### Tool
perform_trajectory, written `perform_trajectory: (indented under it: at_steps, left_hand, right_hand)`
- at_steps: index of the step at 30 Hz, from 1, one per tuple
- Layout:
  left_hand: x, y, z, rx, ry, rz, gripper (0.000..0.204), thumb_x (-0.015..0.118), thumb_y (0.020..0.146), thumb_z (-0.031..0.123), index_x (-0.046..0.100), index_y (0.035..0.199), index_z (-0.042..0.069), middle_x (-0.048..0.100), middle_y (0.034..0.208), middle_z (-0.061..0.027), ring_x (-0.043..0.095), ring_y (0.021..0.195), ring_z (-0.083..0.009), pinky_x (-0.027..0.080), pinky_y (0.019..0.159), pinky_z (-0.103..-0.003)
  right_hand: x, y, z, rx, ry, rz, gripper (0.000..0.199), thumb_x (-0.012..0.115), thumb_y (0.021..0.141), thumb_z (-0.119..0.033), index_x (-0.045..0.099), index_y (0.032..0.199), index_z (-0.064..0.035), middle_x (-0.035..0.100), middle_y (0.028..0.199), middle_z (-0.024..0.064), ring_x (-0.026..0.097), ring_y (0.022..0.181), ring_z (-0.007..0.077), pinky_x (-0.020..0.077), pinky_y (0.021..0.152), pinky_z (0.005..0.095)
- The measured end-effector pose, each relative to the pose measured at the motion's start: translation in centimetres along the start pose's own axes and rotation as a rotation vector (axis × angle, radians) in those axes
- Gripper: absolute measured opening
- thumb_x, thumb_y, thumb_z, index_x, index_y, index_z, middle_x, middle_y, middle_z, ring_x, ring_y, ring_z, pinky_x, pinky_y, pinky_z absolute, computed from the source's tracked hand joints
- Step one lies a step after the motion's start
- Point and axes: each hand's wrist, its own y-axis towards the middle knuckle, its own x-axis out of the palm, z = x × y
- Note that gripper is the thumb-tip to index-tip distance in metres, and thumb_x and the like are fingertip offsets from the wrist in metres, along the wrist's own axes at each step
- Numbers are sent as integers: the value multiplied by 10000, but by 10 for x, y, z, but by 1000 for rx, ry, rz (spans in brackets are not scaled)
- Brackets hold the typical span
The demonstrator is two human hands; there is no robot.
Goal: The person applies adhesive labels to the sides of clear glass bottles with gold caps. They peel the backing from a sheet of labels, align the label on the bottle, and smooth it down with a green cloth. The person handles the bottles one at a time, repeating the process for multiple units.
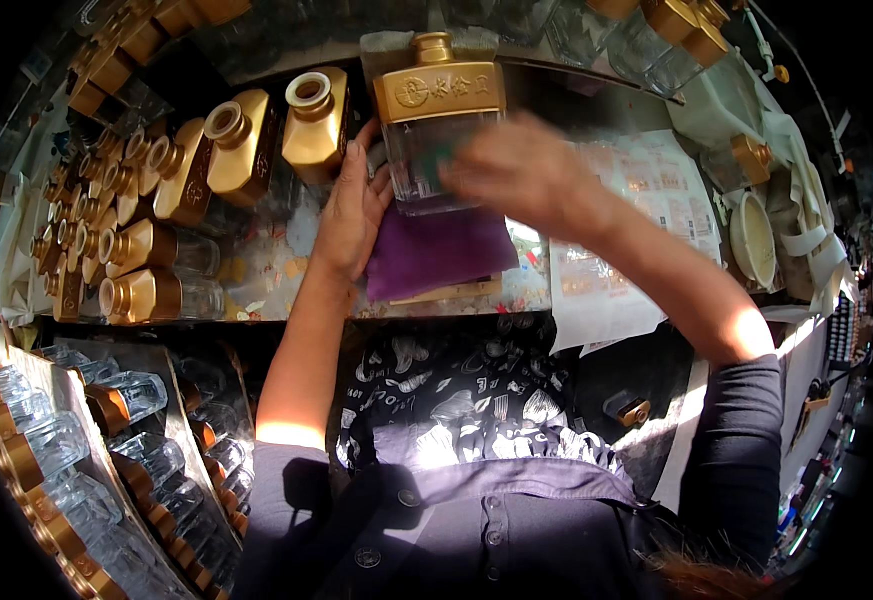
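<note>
A flat glass bottle [402,165] with a gold shoulder and neck lies tilted on a purple cloth pad [436,255], its neck pointing away from me. My left hand [350,215] grips the bottle's left edge, thumb up along the side and fingers partly hidden. Over the lower right of the clear glass is my right hand [531,180], smeared by motion. Something dark green shows through the glass beside its fingertips; I cannot make out what it is. Just left of the bottle stands another gold-topped bottle [314,130].
Several gold-necked bottles [181,170] crowd the table's left side. Printed label sheets [631,230] lie on the right, near a pale oval dish [752,240]. More bottles [136,395] fill divided crates at lower left. Bottles also line the far shelf.
</note>
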Motion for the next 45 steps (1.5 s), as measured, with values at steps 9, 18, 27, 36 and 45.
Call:
perform_trajectory:
  at_steps: [9, 18, 27, 36, 45]
  left_hand:
    - [7, 8, 3, -21, 33, 62, 721, 307, 988, 541, 204, 1465, 12, 350, 1430, -158, 362, 1319, -259, 278, 1110, -349]
    - [1, -10, -5, 134, 175, 112, 672, 356, 1002, 455, 164, 1483, 27, 303, 1460, -159, 314, 1353, -278, 233, 1137, -388]
    - [4, -21, -6, 150, 1257, 143, 887, 761, 710, 154, 287, 1449, 36, 473, 1192, -257, 479, 1082, -388, 377, 965, -424]
    - [12, -27, -5, 275, 1039, 273, 758, 804, 673, 149, 469, 1347, 56, 561, 1124, -177, 515, 1091, -294, 399, 963, -370]
    - [61, -12, 8, 955, 1320, 79, 982, 825, 602, 134, 331, 1448, 60, 538, 1212, -249, 537, 1093, -388, 403, 943, -458]
  right_hand:
    - [-1, 19, 13, 182, 180, 76, 272, 666, 704, -35, 631, 974, -31, 583, 818, 82, 595, 767, 260, 482, 685, 333]
    - [-3, -1, -21, 263, 496, -99, 212, 676, 737, -63, 636, 941, -22, 568, 859, 94, 583, 816, 272, 489, 694, 360]
    - [-37, 21, 51, 1004, 728, 404, 180, 630, 868, -231, 613, 864, -52, 595, 830, 52, 558, 730, 140, 461, 647, 299]
    - [-9, -32, 36, 1512, 1129, 98, 583, 476, 923, -558, 654, 1092, -29, 501, 709, -45, 440, 638, 54, 368, 608, 206]
    - [-1, -22, 37, 1448, 1202, 327, 680, 391, 934, -616, 630, 1133, -12, 633, 967, 60, 537, 821, 108, 420, 745, 257]
